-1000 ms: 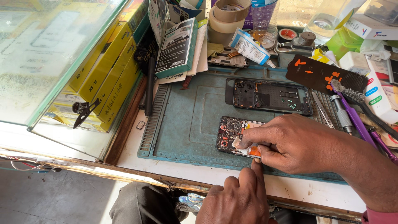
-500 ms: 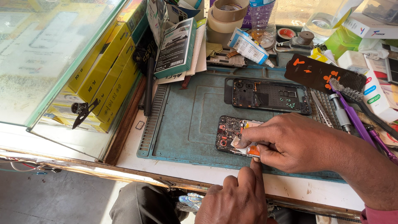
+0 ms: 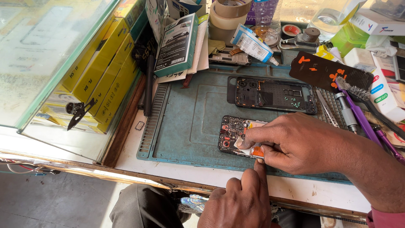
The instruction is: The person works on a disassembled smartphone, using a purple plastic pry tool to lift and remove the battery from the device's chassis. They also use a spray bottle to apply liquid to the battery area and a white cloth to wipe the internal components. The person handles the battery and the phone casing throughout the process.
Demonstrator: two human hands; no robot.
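Yellow boxes [image 3: 101,71] stack behind glass at our far left, and a teal mat [image 3: 190,122] covers the tabletop, where the opened phone [image 3: 231,134] lies near its front edge. We judge this a prying step: our left hand [image 3: 240,202] steadies the phone's near edge with one fingertip, while our right hand [image 3: 295,141] pinches a small orange-and-white tab over the board. Lifting it next calls for a slow, even pull.
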